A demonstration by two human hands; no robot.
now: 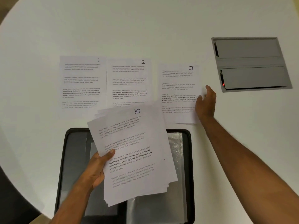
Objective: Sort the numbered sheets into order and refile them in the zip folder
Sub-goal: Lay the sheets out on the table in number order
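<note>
My left hand (97, 167) pinches the fanned stack of white printed sheets (134, 152) (10 on top) above the open black zip folder (68, 159); my right hand's (206, 102) spread fingers rest on white sheet 3 (178, 91) beyond the folder.

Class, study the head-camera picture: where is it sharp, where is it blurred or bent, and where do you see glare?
Head view: the 10 on the held stack reads sharply; sheet 1 has softer, smeared text; the table edge bows from wide-angle distortion; the plastic sleeve in the zip folder shows speckled glare; lighting is even, shadows faint.
</note>
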